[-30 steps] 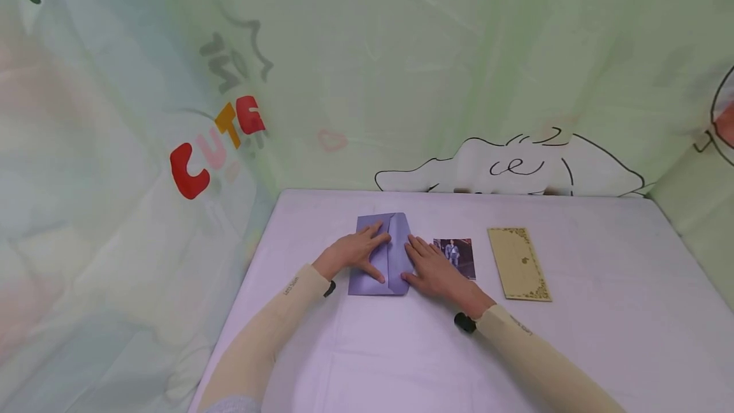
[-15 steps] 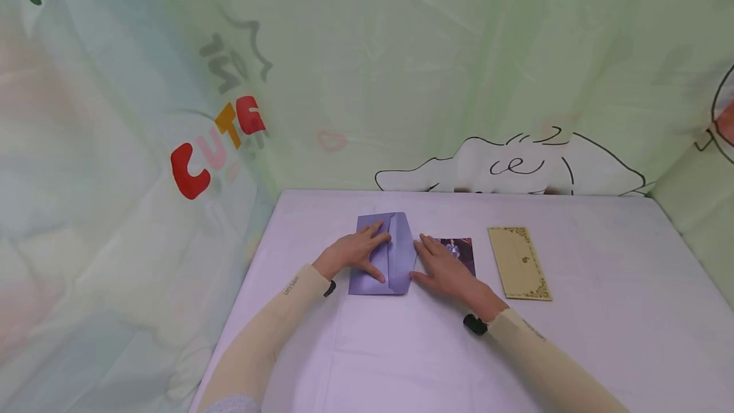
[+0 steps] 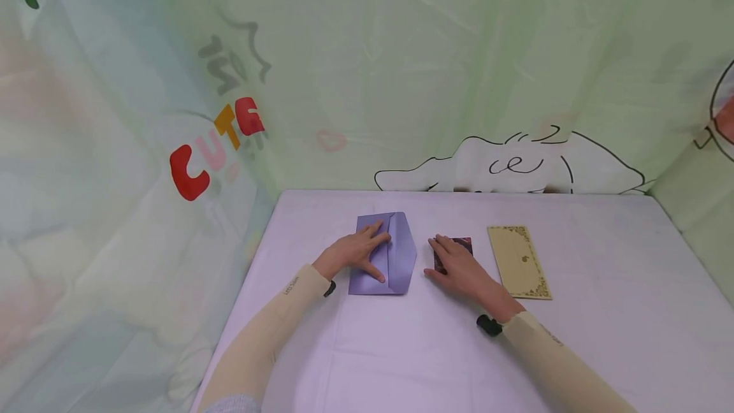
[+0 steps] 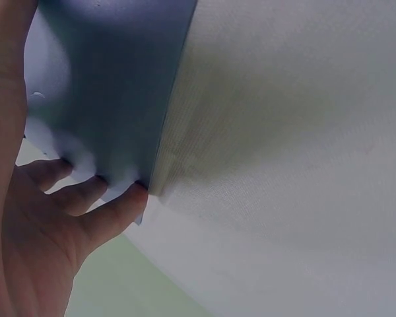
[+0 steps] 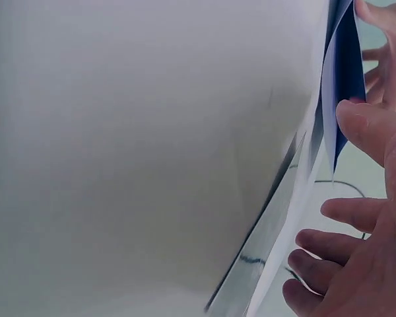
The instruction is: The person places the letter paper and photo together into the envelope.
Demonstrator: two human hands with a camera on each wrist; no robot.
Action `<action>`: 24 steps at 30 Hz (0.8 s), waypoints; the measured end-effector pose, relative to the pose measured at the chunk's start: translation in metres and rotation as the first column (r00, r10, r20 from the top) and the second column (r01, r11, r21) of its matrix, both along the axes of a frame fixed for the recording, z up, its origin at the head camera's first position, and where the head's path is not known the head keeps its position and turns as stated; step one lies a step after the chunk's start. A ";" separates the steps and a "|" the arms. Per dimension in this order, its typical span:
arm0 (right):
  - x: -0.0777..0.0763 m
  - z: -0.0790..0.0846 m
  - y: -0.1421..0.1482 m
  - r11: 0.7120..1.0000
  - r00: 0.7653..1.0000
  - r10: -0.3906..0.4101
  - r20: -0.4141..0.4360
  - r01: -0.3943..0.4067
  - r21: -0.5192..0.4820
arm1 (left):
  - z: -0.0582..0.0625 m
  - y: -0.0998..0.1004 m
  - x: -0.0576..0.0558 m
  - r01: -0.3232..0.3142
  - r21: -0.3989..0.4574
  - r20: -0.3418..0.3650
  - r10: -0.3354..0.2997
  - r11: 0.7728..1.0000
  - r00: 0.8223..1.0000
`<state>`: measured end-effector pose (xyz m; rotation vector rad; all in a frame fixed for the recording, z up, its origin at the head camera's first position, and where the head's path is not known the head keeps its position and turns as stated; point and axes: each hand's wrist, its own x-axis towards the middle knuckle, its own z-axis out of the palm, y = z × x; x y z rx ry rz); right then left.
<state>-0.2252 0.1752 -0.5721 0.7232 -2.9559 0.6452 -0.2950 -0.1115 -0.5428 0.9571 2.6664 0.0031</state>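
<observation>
A lavender envelope (image 3: 404, 253) lies on the table with its flap side up and the flap raised outward to the right. My left hand (image 3: 358, 252) rests on it, fingers spread; in the left wrist view the fingertips (image 4: 129, 198) press the envelope's surface (image 4: 112, 86) near one edge. To the right, my right hand (image 3: 459, 269) is over a small dark photo (image 3: 463, 245), covering most of it. Its fingers look extended and loose in the right wrist view, with the thumb (image 5: 363, 125) overlapping the blue envelope (image 5: 350, 59) there.
A tan card (image 3: 518, 263) with ornate printed corners lies to the right of the photo, close to my right forearm. All of it sits on a pale lilac tablecloth (image 3: 401, 355). Printed fabric walls (image 3: 367, 69) enclose the table at the back and left.
My right hand has moved right, off the envelope's flap and onto the photo. The flap has risen and spread to a point on the right. My left hand has stayed put.
</observation>
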 end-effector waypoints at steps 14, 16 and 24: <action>0.004 0.001 0.026 0.994 0.994 -0.109 0.010 0.109 -0.004 | -0.001 0.001 -0.001 -0.002 -0.005 0.013 0.002 1.000 1.000; 0.003 -0.001 0.030 0.990 0.990 -0.138 0.001 0.138 0.021 | -0.002 0.001 -0.001 -0.001 -0.003 0.015 0.001 1.000 1.000; 0.001 0.001 0.041 0.976 0.978 -0.204 0.047 0.199 0.090 | -0.002 0.000 0.000 -0.002 0.003 0.007 0.002 1.000 1.000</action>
